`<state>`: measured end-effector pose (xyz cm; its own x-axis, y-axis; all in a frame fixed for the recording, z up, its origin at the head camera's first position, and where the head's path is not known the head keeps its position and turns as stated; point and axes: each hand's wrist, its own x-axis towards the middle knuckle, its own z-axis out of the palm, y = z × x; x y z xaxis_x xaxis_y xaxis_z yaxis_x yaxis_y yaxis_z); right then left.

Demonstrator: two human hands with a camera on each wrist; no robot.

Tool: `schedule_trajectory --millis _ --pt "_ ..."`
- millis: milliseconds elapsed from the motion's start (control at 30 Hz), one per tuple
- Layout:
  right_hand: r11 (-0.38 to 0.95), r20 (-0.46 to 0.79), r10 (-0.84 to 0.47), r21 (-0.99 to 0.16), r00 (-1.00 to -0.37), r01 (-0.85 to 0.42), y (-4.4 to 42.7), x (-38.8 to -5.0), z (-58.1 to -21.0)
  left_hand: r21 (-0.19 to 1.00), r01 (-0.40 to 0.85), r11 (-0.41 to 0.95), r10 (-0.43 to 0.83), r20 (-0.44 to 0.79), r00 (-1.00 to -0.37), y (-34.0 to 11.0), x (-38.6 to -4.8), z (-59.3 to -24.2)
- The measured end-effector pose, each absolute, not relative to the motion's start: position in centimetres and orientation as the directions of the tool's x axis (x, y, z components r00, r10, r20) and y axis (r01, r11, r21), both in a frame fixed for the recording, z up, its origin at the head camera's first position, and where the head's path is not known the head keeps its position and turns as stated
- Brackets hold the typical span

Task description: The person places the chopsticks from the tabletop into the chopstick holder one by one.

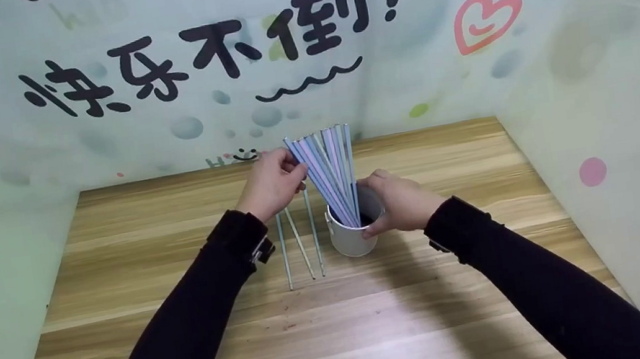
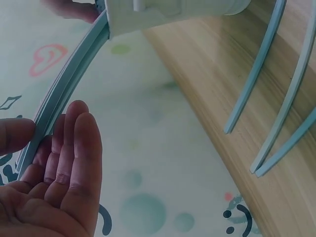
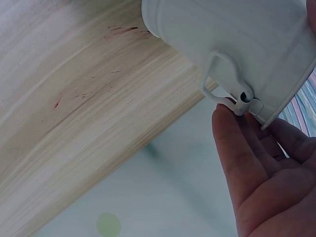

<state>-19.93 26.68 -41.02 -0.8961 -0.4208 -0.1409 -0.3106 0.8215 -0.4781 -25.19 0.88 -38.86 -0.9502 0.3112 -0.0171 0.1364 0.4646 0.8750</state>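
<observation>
A white bucket [image 1: 354,242] with small side handles stands upright on the table, holding a bundle of thin blue, lilac and pale green straws [image 1: 331,171]. My left hand [image 1: 272,185] is at the upper ends of the leftmost straws; in the left wrist view its thumb and fingers pinch a blue straw [image 2: 74,64] there. My right hand [image 1: 401,199] grips the bucket's right side at the rim, and in the right wrist view its fingers touch the wire handle [image 3: 210,74]. Several straws [image 1: 299,242] lie on the table left of the bucket, their far ends partly hidden behind my left hand.
The wood-grain table [image 1: 191,329] is bordered at the back and sides by a printed cloth [image 1: 177,143] with lettering. Small reddish marks [image 3: 123,30] dot the tabletop in front of the bucket.
</observation>
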Motion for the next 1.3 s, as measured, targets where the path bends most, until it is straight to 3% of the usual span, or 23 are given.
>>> schedule_trajectory --millis 700,900,1200,1300 --pt "0.824 -0.129 -0.422 -0.468 -0.897 -0.32 26.7 -20.0 -40.9 0.862 0.134 0.488 0.356 -0.056 -0.933 0.1 -25.2 -40.0" --pt "0.824 -0.121 -0.425 -0.463 -0.897 -0.327 26.7 -19.9 -41.0 0.806 0.122 0.579 0.309 -0.078 -0.948 -0.8 -25.7 -41.1" --pt "0.826 -0.124 -0.422 -0.461 -0.898 -0.324 26.7 -20.1 -41.3 0.703 0.037 0.71 0.202 -0.154 -0.967 -3.1 -27.7 -43.7" --pt "0.828 -0.127 -0.421 -0.457 -0.898 -0.324 26.7 -20.0 -41.3 0.676 0.031 0.736 0.19 -0.163 -0.968 -4.4 -30.3 -47.5"
